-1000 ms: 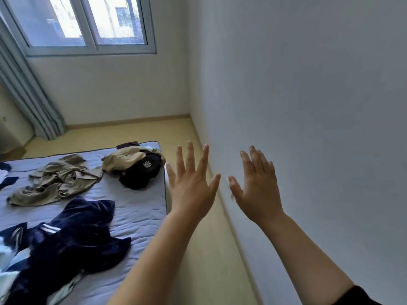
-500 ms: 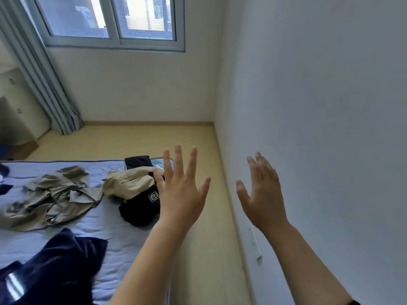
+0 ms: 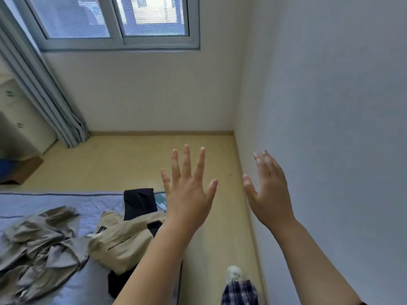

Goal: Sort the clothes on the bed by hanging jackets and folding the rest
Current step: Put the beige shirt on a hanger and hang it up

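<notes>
Overhead, the left hand [image 3: 189,194] and right hand [image 3: 269,192] are raised apart with fingers spread, holding nothing, while a tan jacket [image 3: 123,238] and olive garment [image 3: 41,241] lie crumpled on the bed [image 3: 55,200] below.

Soft daylight from window [image 3: 114,18] — bowed edges (wide-angle)

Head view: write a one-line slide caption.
Left hand and right hand raised open and empty near the bed; beige jacket and crumpled khaki garment lie unsorted.
</notes>
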The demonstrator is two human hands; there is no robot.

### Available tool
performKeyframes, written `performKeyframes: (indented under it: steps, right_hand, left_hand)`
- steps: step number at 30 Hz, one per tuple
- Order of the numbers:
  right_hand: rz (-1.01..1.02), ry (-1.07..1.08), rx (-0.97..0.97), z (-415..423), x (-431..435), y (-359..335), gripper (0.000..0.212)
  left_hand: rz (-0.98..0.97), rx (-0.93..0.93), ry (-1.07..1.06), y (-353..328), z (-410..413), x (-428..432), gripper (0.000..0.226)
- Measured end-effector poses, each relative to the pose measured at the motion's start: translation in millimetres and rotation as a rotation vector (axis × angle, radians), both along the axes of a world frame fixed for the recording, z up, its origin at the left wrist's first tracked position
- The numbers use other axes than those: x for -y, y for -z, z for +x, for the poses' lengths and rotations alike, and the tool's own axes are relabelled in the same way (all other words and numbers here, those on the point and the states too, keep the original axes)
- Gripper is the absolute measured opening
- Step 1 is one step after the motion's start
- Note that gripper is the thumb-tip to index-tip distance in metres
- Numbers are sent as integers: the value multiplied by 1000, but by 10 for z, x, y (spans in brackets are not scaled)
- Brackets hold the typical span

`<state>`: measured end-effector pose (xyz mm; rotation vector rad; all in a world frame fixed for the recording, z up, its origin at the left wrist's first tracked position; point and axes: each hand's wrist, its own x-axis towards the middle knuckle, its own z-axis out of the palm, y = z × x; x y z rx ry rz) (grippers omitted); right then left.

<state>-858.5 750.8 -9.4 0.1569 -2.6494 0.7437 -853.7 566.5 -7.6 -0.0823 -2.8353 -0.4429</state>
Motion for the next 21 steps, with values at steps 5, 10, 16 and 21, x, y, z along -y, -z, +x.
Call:
performKeyframes:
  steps: [5,10,16,21]
  right_hand:
    - [47,-118,66,-1915,69,97,68]
    - [44,-220,45,-3466,361,-141,62]
    - [102,-421,45,-4932,1088,-109,59]
    - [243,-505,-35,-6378,1740,-208,61]
  left_hand:
    - [-18,37,-104,11,-1705,51,69]
    - [2,12,-201,-181,-2965,330,70]
    - [0,6,-350,-152,-4222,863,70]
    - [19,8,-451,-41,-5542,1486,72]
